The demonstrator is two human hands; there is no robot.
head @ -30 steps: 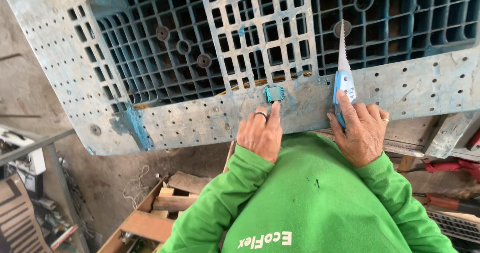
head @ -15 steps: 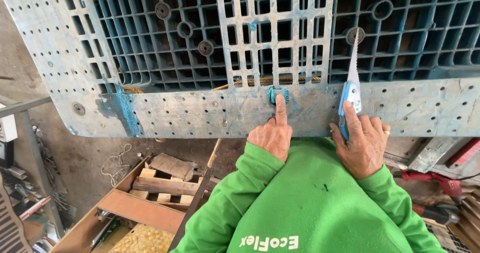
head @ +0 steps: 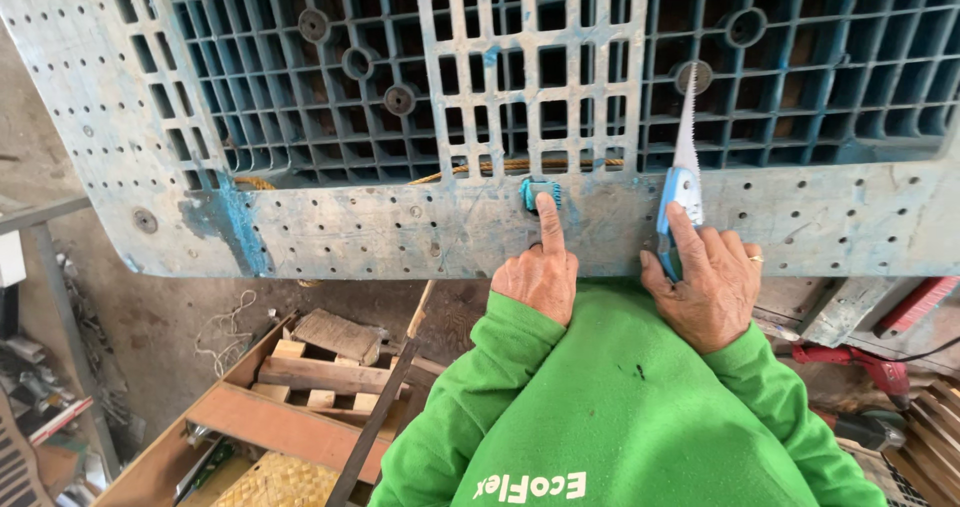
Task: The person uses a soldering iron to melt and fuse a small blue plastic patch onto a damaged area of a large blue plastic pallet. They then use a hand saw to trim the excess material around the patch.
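The left hand [head: 540, 277] presses one extended forefinger on a small teal clip [head: 540, 193] at the blue plastic pallet [head: 330, 229]'s perforated edge; at three o'clock, the right hand [head: 710, 287] pinches a blue-handled saw [head: 683, 182]. Firm pressure would likely steady it.

- A rough workshop or repair yard is indicated, not a home or an office.
- A large, worn blue plastic pallet [head: 480, 117], scuffed and pierced with rows of holes, is seen filling the upper part of the view.
- A small saw with a blue handle [head: 682, 177] is held against it.
- Offcuts of timber are stacked in an open wooden crate [head: 300, 367] on the floor below.
- A bare, dusty concrete floor [head: 130, 317] is seen, strewn with loose string.
- A red power tool [head: 860, 365] is seen lying at the right.
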